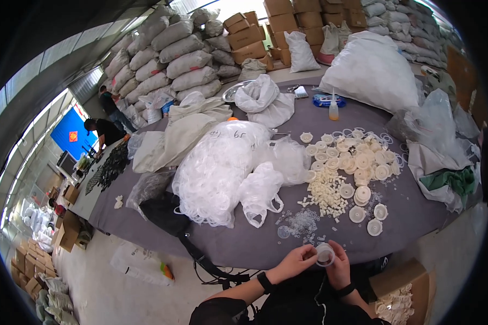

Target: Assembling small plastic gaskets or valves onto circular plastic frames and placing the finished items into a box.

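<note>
At the table's near edge, my right hand (339,269) grips a small round translucent plastic cup (325,254), its thumb and fingers around the side. My left hand (298,263) is closed in a pinch right beside the cup's left rim; whatever is between those fingertips is too small to make out. Just beyond my hands lie a scatter of tiny clear plastic pieces (302,223) and a heap of small cream plastic parts (328,190). Behind them is a pile of cream round plastic caps (363,157). Several more caps (374,227) lie to the right.
Clear bags of thin plastic rings (217,173) cover the table's middle left, beside a black strapped bag (165,214). A dropper bottle (333,110) and a big white sack (371,67) stand farther back. A cardboard box of parts (404,287) sits lower right. Two people work far left.
</note>
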The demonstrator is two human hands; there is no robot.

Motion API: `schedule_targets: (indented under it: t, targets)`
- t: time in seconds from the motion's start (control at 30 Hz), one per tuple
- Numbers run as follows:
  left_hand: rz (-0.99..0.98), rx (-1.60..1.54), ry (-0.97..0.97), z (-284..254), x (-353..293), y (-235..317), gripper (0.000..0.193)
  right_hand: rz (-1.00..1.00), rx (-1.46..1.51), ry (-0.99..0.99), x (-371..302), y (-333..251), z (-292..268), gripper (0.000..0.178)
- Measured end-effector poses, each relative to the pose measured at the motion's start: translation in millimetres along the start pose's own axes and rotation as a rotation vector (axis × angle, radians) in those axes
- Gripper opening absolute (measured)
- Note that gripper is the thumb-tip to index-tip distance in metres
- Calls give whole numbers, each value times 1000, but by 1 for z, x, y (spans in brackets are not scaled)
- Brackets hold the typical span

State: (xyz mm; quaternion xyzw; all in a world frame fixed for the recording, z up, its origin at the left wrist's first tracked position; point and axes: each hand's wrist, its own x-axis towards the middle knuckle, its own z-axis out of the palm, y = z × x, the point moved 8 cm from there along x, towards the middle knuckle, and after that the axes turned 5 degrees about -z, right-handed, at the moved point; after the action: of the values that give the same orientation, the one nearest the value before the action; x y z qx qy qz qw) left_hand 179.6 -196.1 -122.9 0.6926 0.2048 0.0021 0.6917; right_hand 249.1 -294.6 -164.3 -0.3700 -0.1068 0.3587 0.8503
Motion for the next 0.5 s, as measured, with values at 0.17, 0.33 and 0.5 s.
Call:
schedule_targets:
  t: [0.17, 0.33, 0.5]
  targets:
    - [47, 209, 126, 1, 3, 0, 15, 47, 224, 79, -10, -8, 4, 36]
    - [96, 263, 203, -1, -3, 3, 15, -16, -123, 29, -11, -4, 0, 37]
    - [218, 246, 298, -9, -6, -3, 13, -16, -189, 74, -11, -4, 3, 33]
